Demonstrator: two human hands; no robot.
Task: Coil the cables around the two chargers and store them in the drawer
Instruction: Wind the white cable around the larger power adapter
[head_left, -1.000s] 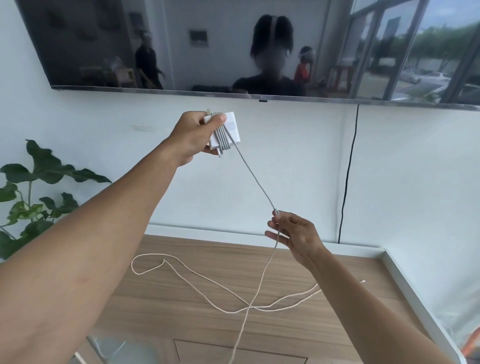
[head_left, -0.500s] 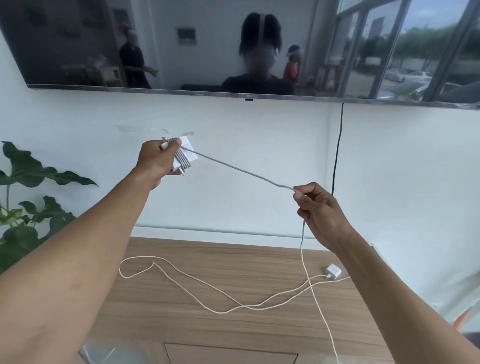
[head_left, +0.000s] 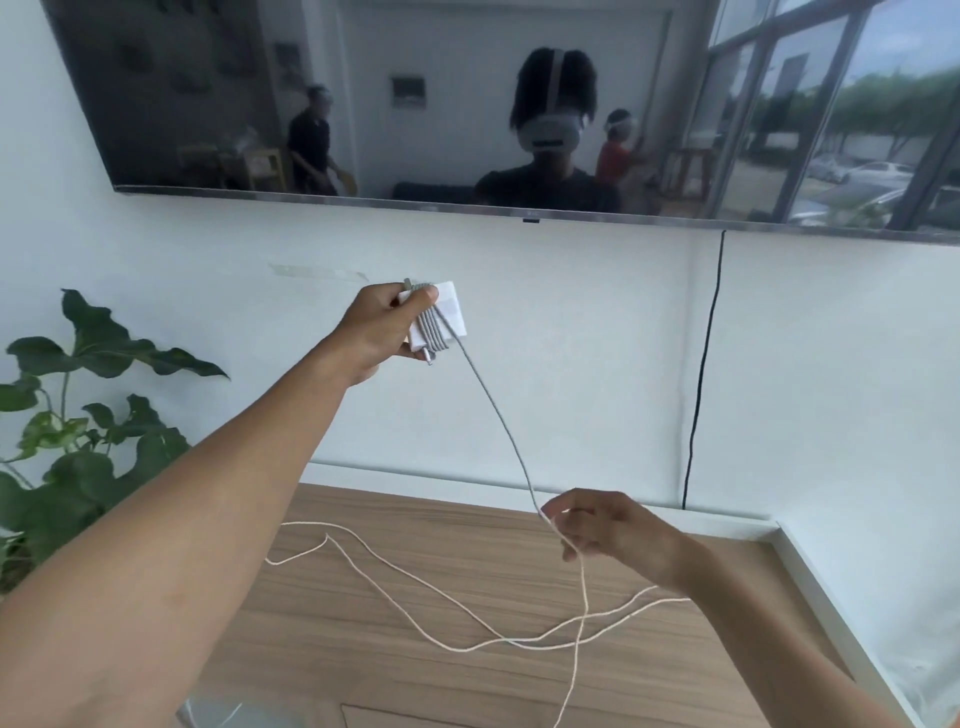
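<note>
One wooden cabinet top (head_left: 363, 623) carries a loose white cable (head_left: 415, 587). One white charger (head_left: 447, 317), several grey turns around it, sits clamped in the left hand (head_left: 379, 327). Its grey cable (head_left: 493, 410) drops to the right hand (head_left: 608, 525), pinched in loosely curled fingers. Since half a second ago, the right hand has dropped below the charger, and the second charger is no longer seen.

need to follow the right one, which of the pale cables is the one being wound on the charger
The grey cable, running from the wraps on the white charger in the left hand down through the right hand. The cream cable lies loose on the wooden top.
</note>
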